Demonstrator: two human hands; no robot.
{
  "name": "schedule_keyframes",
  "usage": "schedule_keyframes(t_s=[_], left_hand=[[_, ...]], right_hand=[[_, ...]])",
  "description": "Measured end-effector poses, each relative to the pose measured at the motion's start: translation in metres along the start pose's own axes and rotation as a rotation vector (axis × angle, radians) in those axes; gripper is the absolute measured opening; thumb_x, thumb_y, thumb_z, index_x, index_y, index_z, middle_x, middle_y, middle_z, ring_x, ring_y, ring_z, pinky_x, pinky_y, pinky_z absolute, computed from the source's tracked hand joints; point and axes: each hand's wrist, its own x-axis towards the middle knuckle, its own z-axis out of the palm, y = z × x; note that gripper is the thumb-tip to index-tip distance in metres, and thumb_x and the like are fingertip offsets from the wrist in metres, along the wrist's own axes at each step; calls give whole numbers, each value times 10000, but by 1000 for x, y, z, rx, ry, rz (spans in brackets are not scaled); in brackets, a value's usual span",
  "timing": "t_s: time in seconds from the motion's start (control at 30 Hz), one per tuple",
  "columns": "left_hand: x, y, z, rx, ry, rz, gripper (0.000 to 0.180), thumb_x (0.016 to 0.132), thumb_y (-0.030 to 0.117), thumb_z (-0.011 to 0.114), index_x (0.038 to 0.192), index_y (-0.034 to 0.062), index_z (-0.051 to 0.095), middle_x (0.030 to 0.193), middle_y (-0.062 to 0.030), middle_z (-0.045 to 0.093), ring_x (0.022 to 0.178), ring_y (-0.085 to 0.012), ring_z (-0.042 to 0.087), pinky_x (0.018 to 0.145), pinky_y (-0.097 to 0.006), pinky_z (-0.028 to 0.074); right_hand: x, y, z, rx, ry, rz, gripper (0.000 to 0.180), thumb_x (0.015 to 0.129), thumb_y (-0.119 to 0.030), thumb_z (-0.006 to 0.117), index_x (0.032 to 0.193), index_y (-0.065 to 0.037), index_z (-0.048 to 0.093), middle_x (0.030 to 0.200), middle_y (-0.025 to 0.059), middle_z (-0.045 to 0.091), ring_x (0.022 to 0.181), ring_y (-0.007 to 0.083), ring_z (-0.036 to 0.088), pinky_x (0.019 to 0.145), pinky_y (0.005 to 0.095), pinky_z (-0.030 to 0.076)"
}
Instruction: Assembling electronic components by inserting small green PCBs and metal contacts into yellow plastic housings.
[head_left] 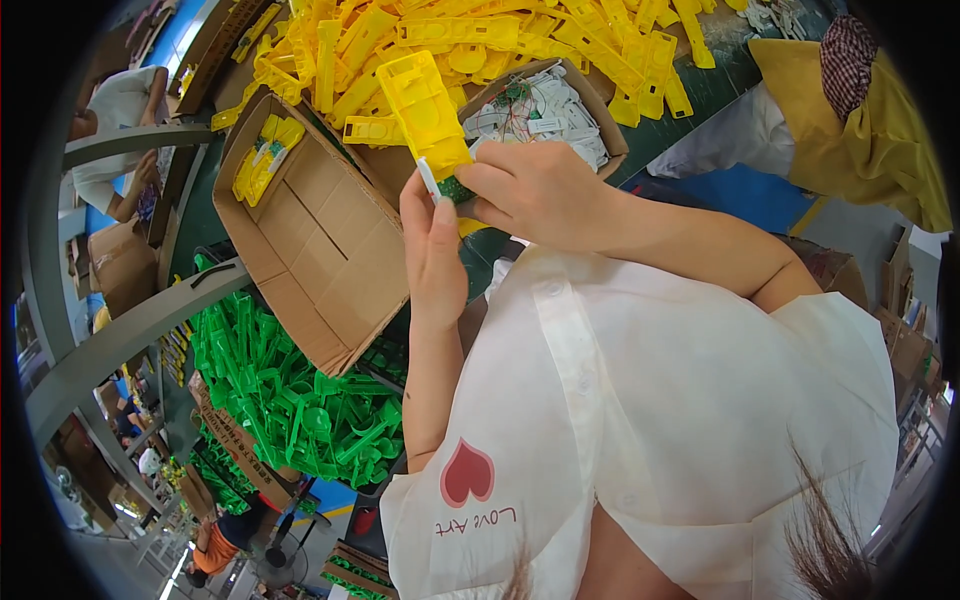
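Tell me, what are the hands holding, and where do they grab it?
Both hands grip a yellow plastic piece at its lower end: the left hand from below, the right hand from the side. A small green part sits between the fingers.

- A heap of yellow plastic parts point(520, 35) covers the far bench.
- An open cardboard box point(320, 250) holds a few yellow pieces point(265, 155) in one corner.
- A smaller carton point(600, 110) holds white parts with thin wires point(545, 110).
- Green plastic parts point(290, 400) fill a bin at lower left.
- A seated person in yellow point(860, 130) is at upper right.
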Motion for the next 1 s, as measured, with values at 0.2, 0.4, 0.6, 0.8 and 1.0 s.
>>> schedule_keyframes(t_s=[0.2, 0.4, 0.6, 0.8, 1.0], left_hand=[[9, -9, -2, 571, 31, 390, 368, 879, 66, 335, 1223, -35, 259, 1113, -126, 439, 1010, -176, 447, 869, -282, 353], [5, -6, 0, 509, 36, 343, 384, 874, 65, 339, 1233, -35, 247, 1107, -128, 437, 997, -179, 453, 864, -281, 357], [1, -3, 3, 645, 9, 403, 409, 880, 91, 341, 1250, -34, 219, 1108, -136, 433, 977, -176, 450, 839, -277, 367], [-1, -5, 7, 594, 136, 407, 360, 887, 149, 385, 1184, -32, 294, 1045, -118, 457, 923, -160, 466, 797, -262, 384], [0, -16, 1, 553, 244, 426, 292, 867, 169, 454, 1069, -25, 369, 977, -97, 480, 853, -131, 484, 747, -241, 401]], right_hand=[[2, -2, -7, 218, 72, 47, 223, 677, -91, 616, 878, -30, 542, 707, 53, 533, 553, 164, 530, 484, 249, 429], [2, -1, -7, 999, -101, 758, 119, 793, -91, 558, 857, 10, 555, 679, 23, 569, 555, 52, 488, 498, 197, 402], [6, -1, -5, 860, -131, 686, 83, 790, -78, 548, 771, 3, 540, 649, 8, 546, 547, 52, 481, 490, 195, 394], [10, -2, -5, 947, -164, 712, 92, 771, -74, 549, 744, 12, 530, 620, 18, 537, 538, 59, 487, 489, 201, 397], [15, -1, -14, 1065, -320, 797, 122, 758, -105, 573, 727, 3, 526, 596, 13, 519, 538, 59, 485, 491, 199, 394]])
